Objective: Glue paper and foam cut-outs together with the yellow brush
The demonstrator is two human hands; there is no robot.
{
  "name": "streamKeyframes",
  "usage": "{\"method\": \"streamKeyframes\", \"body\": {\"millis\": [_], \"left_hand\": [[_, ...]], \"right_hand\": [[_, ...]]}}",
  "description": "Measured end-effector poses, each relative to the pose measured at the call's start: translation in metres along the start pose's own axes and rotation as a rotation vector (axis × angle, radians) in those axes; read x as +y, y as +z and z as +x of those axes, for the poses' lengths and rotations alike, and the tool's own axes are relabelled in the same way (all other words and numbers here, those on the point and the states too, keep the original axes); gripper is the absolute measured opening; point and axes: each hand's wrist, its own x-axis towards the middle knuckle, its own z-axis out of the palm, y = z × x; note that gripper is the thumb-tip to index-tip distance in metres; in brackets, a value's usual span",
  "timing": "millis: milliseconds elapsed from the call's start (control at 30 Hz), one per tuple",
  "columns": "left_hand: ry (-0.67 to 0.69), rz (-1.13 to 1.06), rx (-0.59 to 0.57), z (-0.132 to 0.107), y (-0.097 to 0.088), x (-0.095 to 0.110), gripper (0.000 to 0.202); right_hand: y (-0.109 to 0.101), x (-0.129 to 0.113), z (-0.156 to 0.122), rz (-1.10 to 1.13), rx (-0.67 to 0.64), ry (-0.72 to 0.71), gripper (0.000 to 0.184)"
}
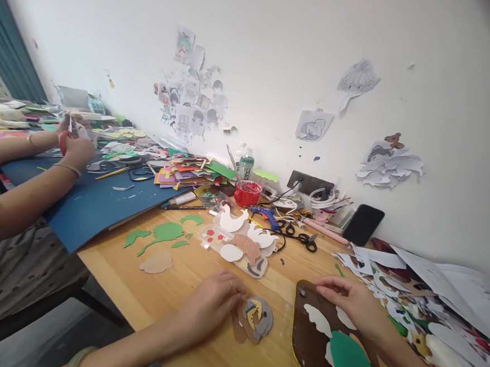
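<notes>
My left hand (210,303) rests on the wooden table (170,290) with fingers curled, touching a small grey and brown felt cut-out (256,318); whether it grips it is unclear. My right hand (346,299) lies with fingers stretched on the top edge of a brown felt board (313,345) that carries white patches and a green leaf shape (352,364). Just beyond both hands a clear tray (241,242) holds white bird shapes and other felt pieces.
A co-worker's arms (26,190) at the left work over a blue sheet (96,204), holding scissors. Green leaf cut-outs (161,233), a red cup (247,193), black scissors (304,239), a phone (363,224) and paper piles (430,297) crowd the table; drawings hang on the wall.
</notes>
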Motion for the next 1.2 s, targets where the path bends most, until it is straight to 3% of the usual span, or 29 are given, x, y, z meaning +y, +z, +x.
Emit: {"method": "streamKeyframes", "body": {"millis": [133,267,567,800,1200], "left_hand": [[0.042,-0.019,0.003,0.001,0.002,-0.002,0.021],[0.057,-0.015,0.001,0.001,0.004,-0.004,0.021],[0.093,-0.004,-0.002,0.0,0.005,-0.002,0.021],[0.088,0.015,-0.008,0.0,0.003,-0.002,0.021],[0.071,-0.009,-0.008,-0.004,0.003,-0.002,0.019]], "right_hand": [[-0.009,0.023,0.003,-0.147,0.056,0.041,0.028],[-0.002,0.033,0.003,-0.363,0.086,0.072,0.022],[0.047,-0.009,-0.014,-0.767,0.149,0.084,0.028],[0.064,-0.012,-0.011,-0.807,0.123,-0.026,0.024],[0.048,0.0,0.007,-0.815,0.017,-0.145,0.011]]}}
